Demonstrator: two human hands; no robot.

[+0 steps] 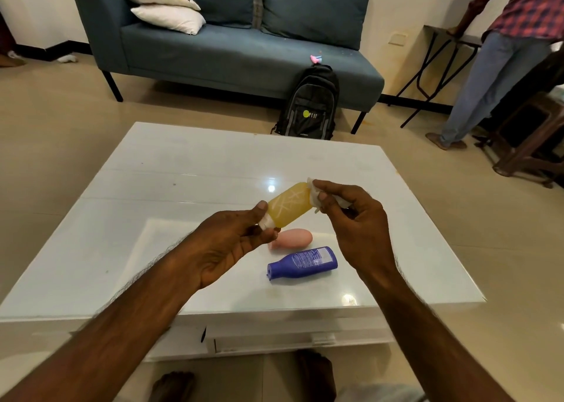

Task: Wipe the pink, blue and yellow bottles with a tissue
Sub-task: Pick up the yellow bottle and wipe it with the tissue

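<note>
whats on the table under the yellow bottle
The pink bottle lies on the table below the held yellow bottle, with the blue bottle lying beside it, nearer the camera. The left hand covers part of the pink bottle's left end.

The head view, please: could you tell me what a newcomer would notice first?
The yellow bottle stands out, held over the white table, its cap end in the left hand, the right hand pressing a tissue to its base. The pink bottle and blue bottle lie on it.
</note>
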